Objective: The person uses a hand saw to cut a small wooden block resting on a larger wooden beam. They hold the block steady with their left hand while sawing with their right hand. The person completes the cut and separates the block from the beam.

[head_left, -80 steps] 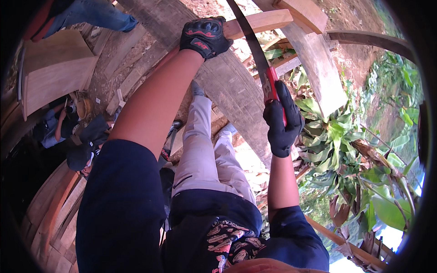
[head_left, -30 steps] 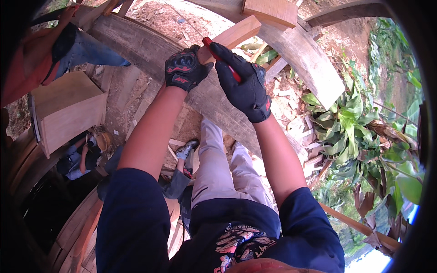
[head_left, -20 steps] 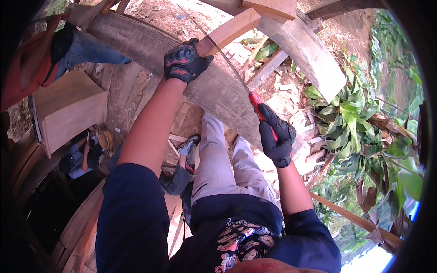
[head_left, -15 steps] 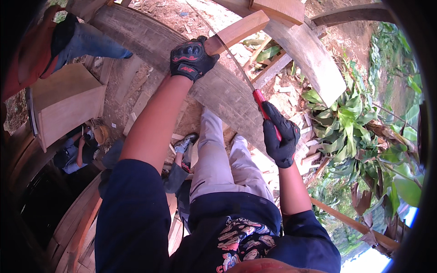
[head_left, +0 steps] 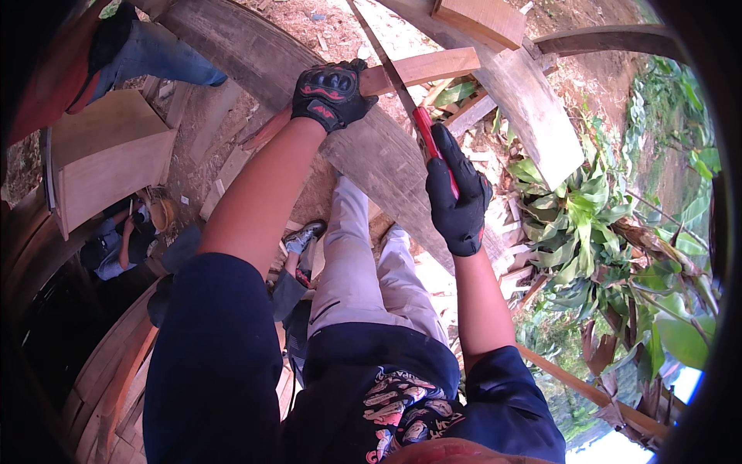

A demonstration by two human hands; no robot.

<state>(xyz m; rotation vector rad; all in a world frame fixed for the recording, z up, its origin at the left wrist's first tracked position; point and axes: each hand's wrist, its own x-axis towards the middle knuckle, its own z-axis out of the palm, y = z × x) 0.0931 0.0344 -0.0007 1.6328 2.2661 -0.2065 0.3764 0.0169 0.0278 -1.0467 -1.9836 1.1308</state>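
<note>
My left hand point(head_left: 332, 97), in a black glove with hard knuckle guards, is closed around the near end of a squared piece of wood point(head_left: 440, 65). That piece lies across a wide, weathered plank point(head_left: 379, 151). My right hand point(head_left: 459, 197), also in a black glove, is wrapped round the red handle of a handsaw point(head_left: 425, 127). The saw's long thin blade crosses the wood just right of my left hand and runs on to the top edge of the view. How deep the teeth sit in the wood cannot be made out.
Another timber block point(head_left: 481, 22) rests on a second board point(head_left: 533, 100) at the far right. Leafy plants point(head_left: 580, 205) grow on the right. At left are a wooden box point(head_left: 112, 155), a person in jeans point(head_left: 166, 62) and a crouching person point(head_left: 127, 240). Offcuts and shavings litter the ground.
My right hand has pushed the saw forward and a little left, so its handle is nearer the wood. My left hand keeps its grip, and the wood appears turned slightly.
</note>
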